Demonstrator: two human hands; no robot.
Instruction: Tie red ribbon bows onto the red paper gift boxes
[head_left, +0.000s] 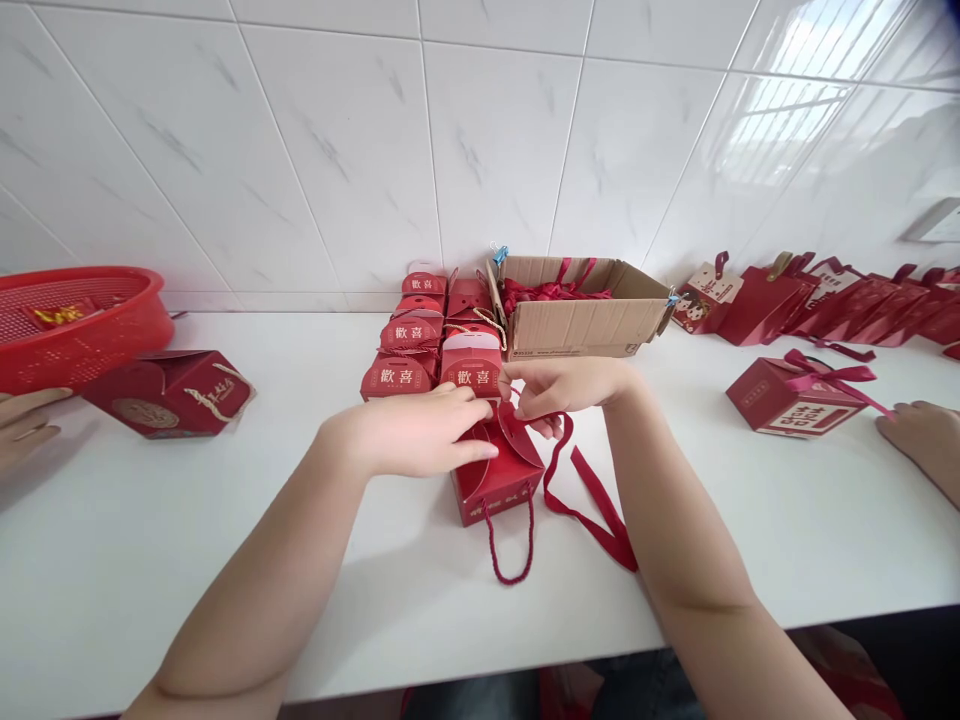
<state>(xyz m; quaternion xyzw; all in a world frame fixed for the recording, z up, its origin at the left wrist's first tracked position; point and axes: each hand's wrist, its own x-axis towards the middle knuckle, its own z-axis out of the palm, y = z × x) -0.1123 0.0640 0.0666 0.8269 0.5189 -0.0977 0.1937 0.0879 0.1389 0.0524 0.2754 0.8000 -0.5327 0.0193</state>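
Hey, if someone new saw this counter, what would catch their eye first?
Likely the red gift box mid-table, with the left hand over it, the right hand at its top, and a red ribbon trailing to the right. Next, perhaps the bright red basket at far left, and the open cardboard box near the tiled wall.

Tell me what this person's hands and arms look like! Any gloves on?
No gloves: the left hand and right hand are bare. Both arms are bare past the elbows too, with no sleeves, watch or bracelet showing.
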